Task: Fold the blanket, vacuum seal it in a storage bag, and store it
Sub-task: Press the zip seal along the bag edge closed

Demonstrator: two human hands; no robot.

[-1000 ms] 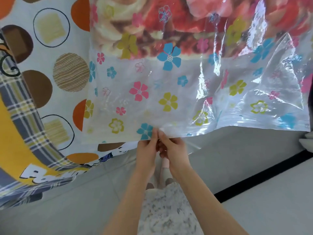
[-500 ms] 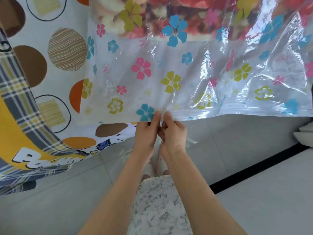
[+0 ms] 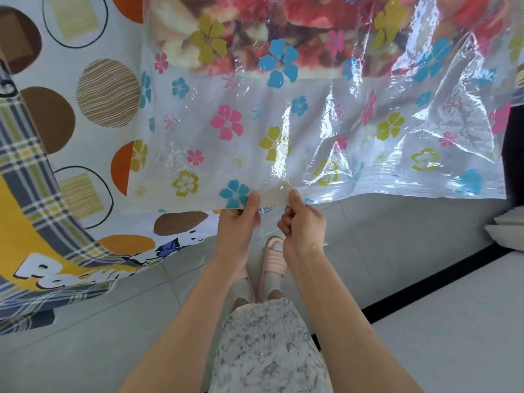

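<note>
Looking down from head height at 2 bare hands holding the near edge of a clear storage bag (image 3: 283, 143) printed with pink, blue and yellow flowers. Left hand (image 3: 238, 222) with fingers curled underneath and thumb pressed on top, pinching the bag's closure strip near its middle. Right hand (image 3: 303, 225) just beside it, curled the same way, thumb on top, pinching the same strip. Short stretch of strip showing between the 2 thumbs. Inside the bag, at its far end, a folded blanket (image 3: 306, 29) in red, pink and cream. Bag spread over a bedsheet (image 3: 71, 109) patterned with brown and orange circles, near edge overhanging. Wrinkled, glossy plastic toward the right. Nearer, below the hands, grey tiled floor (image 3: 85, 350), pink slippers (image 3: 273, 259) and a speckled skirt (image 3: 269, 358).
</note>
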